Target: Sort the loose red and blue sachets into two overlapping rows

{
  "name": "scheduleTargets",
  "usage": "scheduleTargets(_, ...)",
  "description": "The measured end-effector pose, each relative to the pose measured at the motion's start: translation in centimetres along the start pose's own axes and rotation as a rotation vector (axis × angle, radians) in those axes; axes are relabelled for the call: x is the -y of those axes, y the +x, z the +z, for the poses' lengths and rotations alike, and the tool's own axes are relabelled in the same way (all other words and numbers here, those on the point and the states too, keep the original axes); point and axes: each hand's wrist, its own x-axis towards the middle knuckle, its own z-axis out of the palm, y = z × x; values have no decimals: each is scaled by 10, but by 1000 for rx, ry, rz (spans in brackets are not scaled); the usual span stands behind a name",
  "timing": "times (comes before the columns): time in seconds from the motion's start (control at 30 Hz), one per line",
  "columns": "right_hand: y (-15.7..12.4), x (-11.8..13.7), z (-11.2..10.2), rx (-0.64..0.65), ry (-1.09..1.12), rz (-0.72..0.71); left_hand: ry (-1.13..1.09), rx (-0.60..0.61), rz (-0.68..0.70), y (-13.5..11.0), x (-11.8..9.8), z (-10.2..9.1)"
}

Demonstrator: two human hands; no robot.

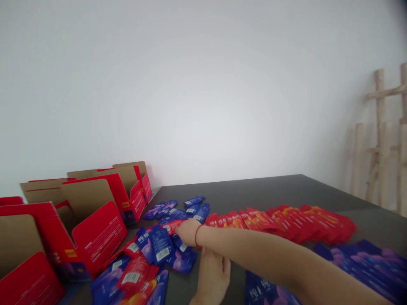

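Note:
My right hand (pixel 188 231), with a red string around its wrist, reaches left across the dark table (pixel 254 192). Its fingers are closed on a red sachet (pixel 171 227) that lies among blue sachets (pixel 160 248). My left hand (pixel 212 275) is low in the middle, just under the right forearm, near the blue sachets. Its fingertips are hidden by that forearm, so whether it holds anything is unclear.
Several open red cardboard display boxes (pixel 95 237) stand in a row at the left. A long row of red sachets (pixel 286 222) runs to the right, more blue sachets (pixel 178 209) lie behind, and a blue-purple pile (pixel 372 260) is at the near right. A wooden rack (pixel 381 140) stands by the wall.

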Motion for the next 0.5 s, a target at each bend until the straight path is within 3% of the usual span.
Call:
scheduleTargets(0.2,-26,-14,-21,-156,178,5,-117,-28,40,4,-15,-16)
scheduleTargets(0.37,-79,-33,-46,-239,333,-42,-394,-88,-216,12,-9,-22)
scheduleTargets(0.5,-124,-42,-69,-279,229,-118,-483,-118,-373,23,-2,-35)
